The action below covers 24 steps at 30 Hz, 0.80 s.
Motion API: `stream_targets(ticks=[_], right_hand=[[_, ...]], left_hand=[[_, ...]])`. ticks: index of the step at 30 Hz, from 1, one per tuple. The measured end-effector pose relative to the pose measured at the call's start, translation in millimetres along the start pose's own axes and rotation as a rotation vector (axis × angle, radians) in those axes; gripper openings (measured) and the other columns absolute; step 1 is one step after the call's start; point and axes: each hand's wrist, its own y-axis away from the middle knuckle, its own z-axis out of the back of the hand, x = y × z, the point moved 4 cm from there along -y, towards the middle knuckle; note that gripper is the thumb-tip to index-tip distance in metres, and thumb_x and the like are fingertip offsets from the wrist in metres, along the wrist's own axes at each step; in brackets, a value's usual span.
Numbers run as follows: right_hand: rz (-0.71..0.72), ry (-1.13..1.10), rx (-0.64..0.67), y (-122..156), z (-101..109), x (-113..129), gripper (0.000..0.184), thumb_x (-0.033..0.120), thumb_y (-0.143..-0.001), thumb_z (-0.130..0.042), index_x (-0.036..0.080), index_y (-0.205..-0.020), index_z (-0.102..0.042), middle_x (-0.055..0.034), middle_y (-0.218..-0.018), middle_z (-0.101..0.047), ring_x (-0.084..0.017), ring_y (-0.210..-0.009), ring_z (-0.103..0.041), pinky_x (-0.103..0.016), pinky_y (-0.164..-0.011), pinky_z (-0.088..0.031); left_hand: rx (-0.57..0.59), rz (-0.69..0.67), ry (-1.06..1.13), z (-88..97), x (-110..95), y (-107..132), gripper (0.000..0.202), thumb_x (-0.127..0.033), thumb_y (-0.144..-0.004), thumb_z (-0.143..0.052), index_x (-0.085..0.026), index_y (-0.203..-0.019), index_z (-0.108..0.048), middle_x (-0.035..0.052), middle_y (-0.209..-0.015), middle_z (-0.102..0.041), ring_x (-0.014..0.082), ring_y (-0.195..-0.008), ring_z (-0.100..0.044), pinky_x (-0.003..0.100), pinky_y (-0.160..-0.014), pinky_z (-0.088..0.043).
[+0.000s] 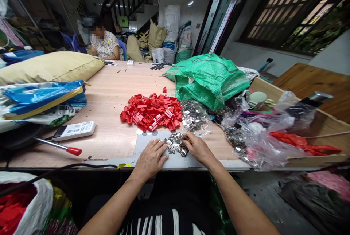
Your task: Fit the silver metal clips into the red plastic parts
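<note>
A small heap of shiny metal pieces [176, 144] lies on a grey mat [147, 144] at the near edge of the wooden table [115, 93]. My left hand [151, 158] rests flat on the mat just left of the heap, fingers stretched out. On the heap's right side my right hand [197, 148] has its fingers curled into the pieces; what they pinch is too small to make out. Behind the heap lies a pile of red plastic clips [151, 113], with more metal pieces [193, 114] on clear plastic beside it.
A green sack [210, 76] and clear plastic bags [259, 129] crowd the table's right side. At left lie a white remote [75, 130], a red-tipped tool [58, 146], a blue bag [41, 98] and a yellow sack [51, 66]. Another person [102, 43] sits at the far end.
</note>
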Motion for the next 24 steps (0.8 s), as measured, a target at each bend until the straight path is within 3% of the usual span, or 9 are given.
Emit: stream_targets(ticks=[6, 14, 19, 24], right_hand=[[0.009, 0.029, 0.002, 0.8, 2.2, -4.3, 0.015, 0.021, -0.086, -0.049, 0.023, -0.096, -0.060, -0.0044, -0.097, -0.068, -0.019, -0.086, -0.062, -0.029, -0.074, -0.044], [0.056, 0.065, 0.052, 0.6, -15.7, 10.0, 0.009, 0.022, -0.082, -0.056, 0.023, -0.088, -0.062, -0.0020, -0.090, -0.068, -0.017, -0.081, -0.062, -0.025, -0.070, -0.041], [0.045, 0.051, 0.017, -1.0, -8.6, 6.4, 0.013, 0.015, -0.080, -0.051, 0.022, -0.085, -0.060, -0.0022, -0.088, -0.068, -0.016, -0.080, -0.062, -0.026, -0.071, -0.042], [0.053, 0.008, -0.005, 1.4, -2.6, 3.6, 0.019, 0.016, -0.083, -0.047, 0.023, -0.094, -0.060, -0.0024, -0.091, -0.070, -0.018, -0.083, -0.064, -0.027, -0.072, -0.046]], left_hand=[[-0.012, 0.000, 0.001, 0.1, 0.0, -0.2, 0.039, -0.033, -0.091, -0.051, -0.019, -0.127, -0.053, 0.0093, -0.131, -0.058, 0.0273, -0.129, -0.045, 0.047, -0.107, -0.038], [-0.037, -0.012, 0.016, 1.5, 0.3, -0.4, 0.038, -0.032, -0.090, -0.052, -0.018, -0.126, -0.054, 0.0093, -0.130, -0.059, 0.0275, -0.127, -0.047, 0.048, -0.106, -0.040], [-0.061, -0.007, 0.029, 0.6, 2.2, 0.1, 0.036, -0.031, -0.089, -0.053, -0.018, -0.123, -0.056, 0.0093, -0.129, -0.060, 0.0279, -0.126, -0.049, 0.048, -0.106, -0.040], [-0.096, -0.008, 0.052, -0.3, 4.0, -0.2, 0.033, -0.029, -0.089, -0.053, -0.018, -0.120, -0.059, 0.0096, -0.126, -0.062, 0.0268, -0.124, -0.050, 0.049, -0.104, -0.042]])
